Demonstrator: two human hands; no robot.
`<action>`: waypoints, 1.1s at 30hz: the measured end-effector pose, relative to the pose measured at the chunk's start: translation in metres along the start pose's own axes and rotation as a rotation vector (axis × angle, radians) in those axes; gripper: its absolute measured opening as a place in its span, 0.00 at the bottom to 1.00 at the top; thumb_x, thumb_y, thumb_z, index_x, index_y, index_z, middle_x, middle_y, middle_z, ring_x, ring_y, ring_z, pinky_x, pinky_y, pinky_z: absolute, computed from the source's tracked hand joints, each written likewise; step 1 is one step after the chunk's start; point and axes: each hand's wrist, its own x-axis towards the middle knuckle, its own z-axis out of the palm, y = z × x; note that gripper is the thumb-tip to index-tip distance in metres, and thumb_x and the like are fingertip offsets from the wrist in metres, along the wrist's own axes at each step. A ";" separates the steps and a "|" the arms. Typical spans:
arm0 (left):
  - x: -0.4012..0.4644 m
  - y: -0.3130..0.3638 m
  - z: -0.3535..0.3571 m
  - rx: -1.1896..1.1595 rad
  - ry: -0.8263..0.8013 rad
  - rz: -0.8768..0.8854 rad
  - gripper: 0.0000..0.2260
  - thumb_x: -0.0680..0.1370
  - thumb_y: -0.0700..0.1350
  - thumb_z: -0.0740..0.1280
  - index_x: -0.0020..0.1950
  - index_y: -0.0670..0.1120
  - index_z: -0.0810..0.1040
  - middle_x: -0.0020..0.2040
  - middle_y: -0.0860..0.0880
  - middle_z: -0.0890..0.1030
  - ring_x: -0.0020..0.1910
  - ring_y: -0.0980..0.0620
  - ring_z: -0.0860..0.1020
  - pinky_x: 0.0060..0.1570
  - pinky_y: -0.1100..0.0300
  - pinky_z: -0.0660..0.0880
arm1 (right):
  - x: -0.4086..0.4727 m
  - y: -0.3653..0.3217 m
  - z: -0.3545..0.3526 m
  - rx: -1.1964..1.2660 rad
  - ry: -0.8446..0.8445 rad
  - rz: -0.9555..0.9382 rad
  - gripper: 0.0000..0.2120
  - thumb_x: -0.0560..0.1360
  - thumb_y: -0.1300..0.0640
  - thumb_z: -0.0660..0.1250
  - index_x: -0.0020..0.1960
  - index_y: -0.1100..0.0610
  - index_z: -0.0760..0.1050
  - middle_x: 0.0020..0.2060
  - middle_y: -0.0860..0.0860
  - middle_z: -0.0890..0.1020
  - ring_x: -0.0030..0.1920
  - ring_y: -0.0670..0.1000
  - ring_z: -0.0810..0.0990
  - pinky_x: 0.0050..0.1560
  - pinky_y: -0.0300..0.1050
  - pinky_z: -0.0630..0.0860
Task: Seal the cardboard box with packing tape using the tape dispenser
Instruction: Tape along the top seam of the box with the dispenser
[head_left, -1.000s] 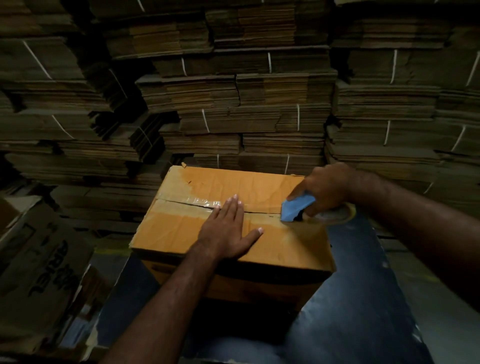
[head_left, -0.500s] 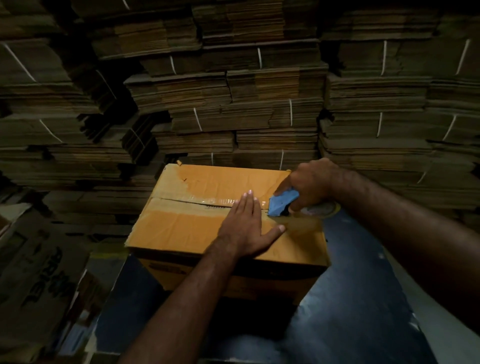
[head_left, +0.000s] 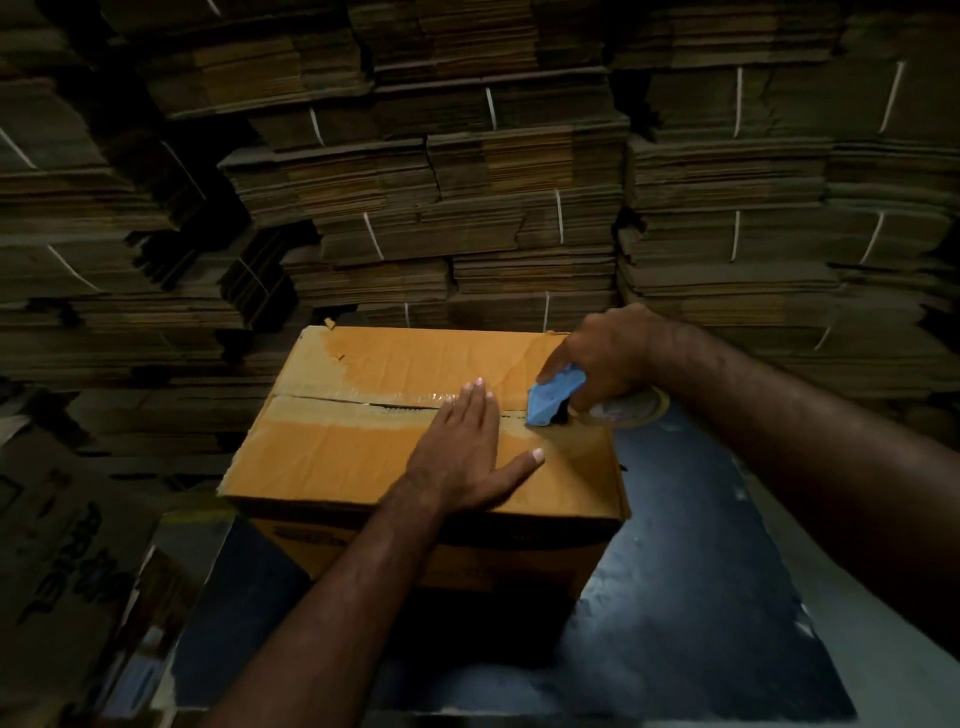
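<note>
An orange-brown cardboard box (head_left: 363, 457) stands on a dark table, its top flaps closed with a seam running left to right. Shiny clear tape (head_left: 395, 397) lies along part of that seam. My left hand (head_left: 467, 452) lies flat on the box top, fingers spread, across the seam near its right part. My right hand (head_left: 608, 353) grips a blue tape dispenser (head_left: 553, 397) with a tape roll (head_left: 631, 410) at the right end of the seam, its blue nose touching the box top just right of my left hand.
Tall stacks of flattened, tied cardboard (head_left: 467, 182) fill the wall behind the box. A printed flattened carton (head_left: 62, 561) lies at the lower left. The dark blue table surface (head_left: 675, 623) extends to the right and front of the box.
My left hand has slid right along the seam toward the dispenser. My right hand with the dispenser has stayed at the box's right end.
</note>
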 end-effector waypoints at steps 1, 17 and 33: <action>0.001 0.002 -0.001 -0.004 -0.004 0.044 0.45 0.76 0.74 0.43 0.81 0.42 0.43 0.81 0.41 0.42 0.80 0.47 0.43 0.76 0.51 0.40 | 0.000 0.000 -0.001 -0.002 0.003 -0.004 0.28 0.72 0.35 0.67 0.71 0.33 0.65 0.66 0.44 0.75 0.63 0.50 0.75 0.54 0.49 0.75; 0.009 0.020 0.002 0.051 -0.021 0.008 0.44 0.76 0.73 0.40 0.81 0.43 0.44 0.82 0.42 0.43 0.80 0.48 0.44 0.78 0.50 0.44 | -0.028 0.042 0.021 0.035 -0.025 0.033 0.31 0.69 0.31 0.67 0.70 0.29 0.63 0.66 0.42 0.76 0.62 0.49 0.75 0.57 0.51 0.75; 0.027 0.066 0.007 -0.026 -0.006 0.059 0.55 0.69 0.81 0.43 0.81 0.40 0.41 0.81 0.41 0.39 0.80 0.46 0.41 0.78 0.48 0.43 | -0.030 0.051 0.046 0.080 0.075 -0.039 0.30 0.73 0.36 0.66 0.73 0.33 0.61 0.66 0.44 0.75 0.61 0.49 0.75 0.53 0.48 0.74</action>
